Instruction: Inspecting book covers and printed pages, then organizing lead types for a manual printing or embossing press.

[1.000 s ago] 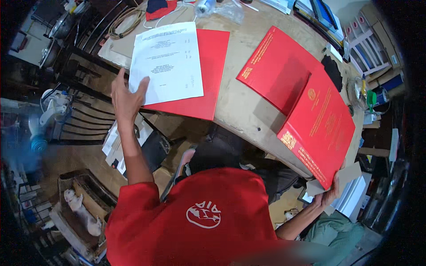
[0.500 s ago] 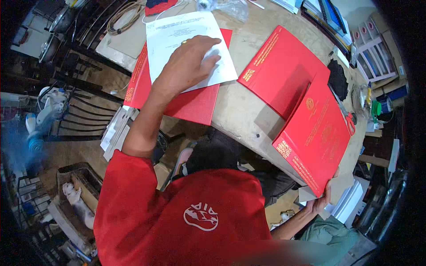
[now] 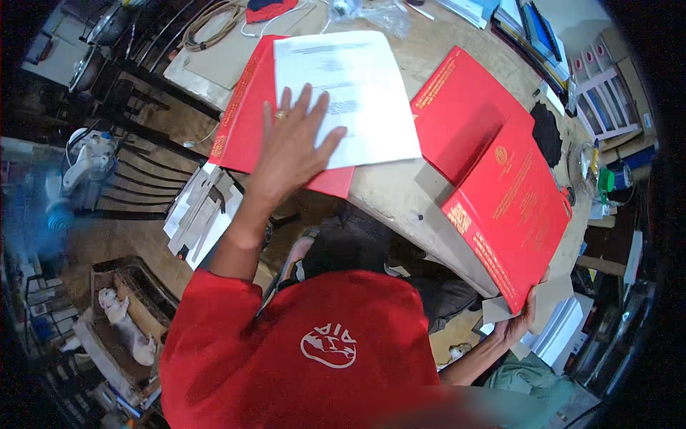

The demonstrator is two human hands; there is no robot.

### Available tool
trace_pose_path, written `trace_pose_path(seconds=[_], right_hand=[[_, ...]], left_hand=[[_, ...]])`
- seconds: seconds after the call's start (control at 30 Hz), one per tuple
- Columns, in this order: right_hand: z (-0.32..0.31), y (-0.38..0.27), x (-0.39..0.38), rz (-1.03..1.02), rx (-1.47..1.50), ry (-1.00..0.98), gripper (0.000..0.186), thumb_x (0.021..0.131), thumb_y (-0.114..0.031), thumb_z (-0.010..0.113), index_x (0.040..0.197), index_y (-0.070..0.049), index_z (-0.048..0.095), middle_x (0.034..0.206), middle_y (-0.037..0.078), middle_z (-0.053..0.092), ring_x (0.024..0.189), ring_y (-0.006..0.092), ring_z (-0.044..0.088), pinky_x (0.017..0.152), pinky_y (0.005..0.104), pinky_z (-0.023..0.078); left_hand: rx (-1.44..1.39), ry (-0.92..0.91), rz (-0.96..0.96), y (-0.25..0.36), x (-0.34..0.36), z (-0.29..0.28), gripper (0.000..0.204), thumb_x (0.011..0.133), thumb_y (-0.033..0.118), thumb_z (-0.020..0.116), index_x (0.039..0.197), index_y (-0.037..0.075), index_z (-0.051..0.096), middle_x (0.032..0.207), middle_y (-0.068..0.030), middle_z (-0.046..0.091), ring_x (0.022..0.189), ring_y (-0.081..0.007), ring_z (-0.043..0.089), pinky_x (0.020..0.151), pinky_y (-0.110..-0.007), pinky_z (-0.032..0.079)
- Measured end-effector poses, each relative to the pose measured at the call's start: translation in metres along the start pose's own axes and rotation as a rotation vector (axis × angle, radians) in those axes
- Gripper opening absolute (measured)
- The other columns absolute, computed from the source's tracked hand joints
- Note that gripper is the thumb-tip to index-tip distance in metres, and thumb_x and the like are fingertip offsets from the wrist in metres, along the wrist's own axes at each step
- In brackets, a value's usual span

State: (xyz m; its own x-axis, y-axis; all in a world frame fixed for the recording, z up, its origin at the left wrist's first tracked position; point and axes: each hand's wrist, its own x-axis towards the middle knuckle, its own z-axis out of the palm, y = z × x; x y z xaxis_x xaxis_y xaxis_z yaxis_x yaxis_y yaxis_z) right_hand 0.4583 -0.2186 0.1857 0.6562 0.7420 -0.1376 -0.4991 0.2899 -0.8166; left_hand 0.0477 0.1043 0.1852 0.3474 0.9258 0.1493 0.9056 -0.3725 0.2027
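My left hand (image 3: 289,154) lies with its fingers spread over the left edge of a white printed sheet (image 3: 371,93). Beneath that sheet is a red hardbound book (image 3: 246,118) with gold lettering, on the left part of the table. At the right, my right hand (image 3: 516,323) grips the near lower corner of another red hardbound book (image 3: 511,204), tilted at the table's edge with its gold-lettered cover facing up. Its fingers are partly hidden by the book. A third red book (image 3: 468,107) lies flat behind it, partly covered by it.
Grey cardboard (image 3: 554,297) is beside my right hand. Red-handled scissors, a black cloth (image 3: 545,132) and a white rack (image 3: 604,86) stand along the right side. A coiled cable (image 3: 207,25) lies far left. Below, a cat (image 3: 128,325) rests in a wooden box.
The white sheet has slid to the right and now reaches the book behind. My left hand has drawn nearer to me and spread its fingers. The right hand keeps its hold.
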Motion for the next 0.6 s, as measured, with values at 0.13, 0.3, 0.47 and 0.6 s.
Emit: trace_pose_path(seconds=[0.13, 0.3, 0.47, 0.6], right_hand=[[0.049, 0.007, 0.019, -0.036, -0.078, 0.109, 0.061, 0.102, -0.017, 0.060, 0.157, -0.006, 0.035, 0.154, 0.014, 0.047, 0.136, 0.0282, 0.052, 0.115, 0.0488, 0.041], [0.114, 0.026, 0.063, -0.139, -0.191, -0.033, 0.057, 0.103, -0.021, 0.061, 0.154, -0.007, 0.040, 0.148, 0.014, 0.053, 0.131, 0.0275, 0.056, 0.111, 0.0475, 0.045], [0.131, 0.045, 0.075, -0.091, -0.401, 0.030, 0.059, 0.105, -0.028, 0.059, 0.154, -0.004, 0.038, 0.145, 0.014, 0.056, 0.121, 0.0254, 0.062, 0.096, 0.0419, 0.055], [0.118, 0.045, 0.047, -0.078, -0.630, 0.088, 0.059, 0.107, -0.032, 0.055, 0.157, -0.006, 0.036, 0.131, 0.015, 0.065, 0.090, 0.0179, 0.066, 0.077, 0.0330, 0.056]], left_hand=[[-0.053, -0.048, 0.077, 0.022, -0.018, -0.001, 0.070, 0.103, 0.054, 0.048, 0.155, 0.007, 0.042, 0.162, -0.0243, 0.032, 0.151, -0.0484, 0.024, 0.122, -0.064, 0.014], [-0.144, -0.092, 0.118, 0.050, -0.053, -0.003, 0.068, 0.104, 0.053, 0.047, 0.155, 0.009, 0.041, 0.163, -0.0222, 0.031, 0.151, -0.0497, 0.024, 0.121, -0.064, 0.015], [-0.377, 0.054, 0.283, 0.028, -0.052, -0.017, 0.063, 0.102, 0.045, 0.054, 0.152, 0.009, 0.045, 0.158, -0.0221, 0.040, 0.146, -0.0444, 0.035, 0.120, -0.060, 0.023], [-0.329, 0.473, -0.009, -0.054, -0.045, -0.034, 0.051, 0.097, 0.025, 0.064, 0.136, -0.006, 0.053, 0.133, -0.0264, 0.058, 0.127, -0.0413, 0.055, 0.107, -0.047, 0.045]])
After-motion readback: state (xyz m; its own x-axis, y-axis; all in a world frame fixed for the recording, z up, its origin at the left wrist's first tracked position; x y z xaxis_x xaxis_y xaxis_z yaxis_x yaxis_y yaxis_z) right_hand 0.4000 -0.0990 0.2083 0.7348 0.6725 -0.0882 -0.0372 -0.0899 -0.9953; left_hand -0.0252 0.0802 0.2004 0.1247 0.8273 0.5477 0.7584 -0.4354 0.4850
